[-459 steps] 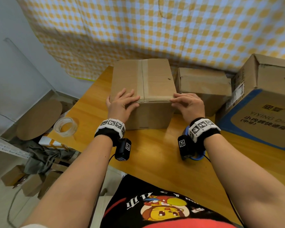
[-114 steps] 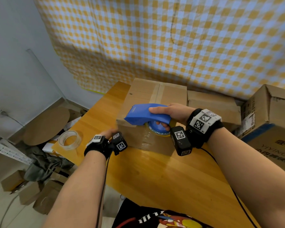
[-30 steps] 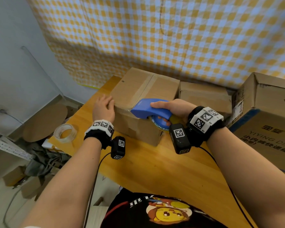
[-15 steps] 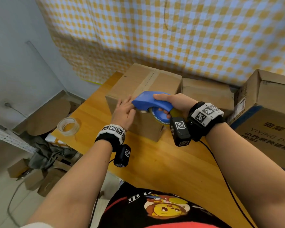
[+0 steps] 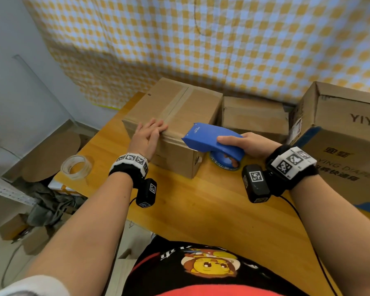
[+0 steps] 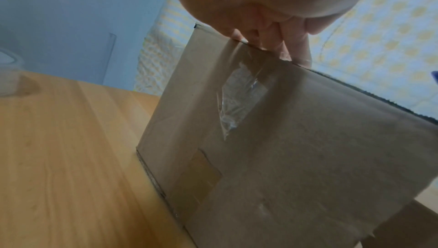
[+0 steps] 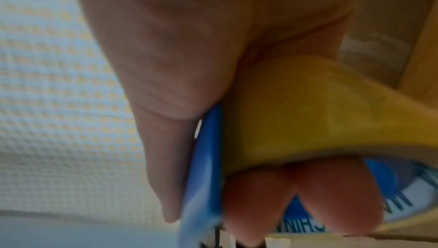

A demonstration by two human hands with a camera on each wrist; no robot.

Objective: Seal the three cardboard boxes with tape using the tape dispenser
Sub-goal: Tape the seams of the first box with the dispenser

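Left hand (image 5: 147,139) flat, pressing tape end on brown cardboard box (image 5: 186,107).
Right hand (image 5: 247,144) at 3 o'clock, fingers curled around blue plastic tape dispenser (image 5: 212,140), lifted clear, ready for next strip.

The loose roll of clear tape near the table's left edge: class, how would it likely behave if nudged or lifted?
The roll of clear tape lies flat on the table, so it would probably slide, not roll. It looks thin and hollow, so likely light. Near the edge, a push might drop it.

Your right hand (image 5: 250,144) has drawn the tape dispenser (image 5: 212,142) off the box (image 5: 179,116), toward frame right. Your left hand (image 5: 146,137) now presses flat on the box's near top edge.
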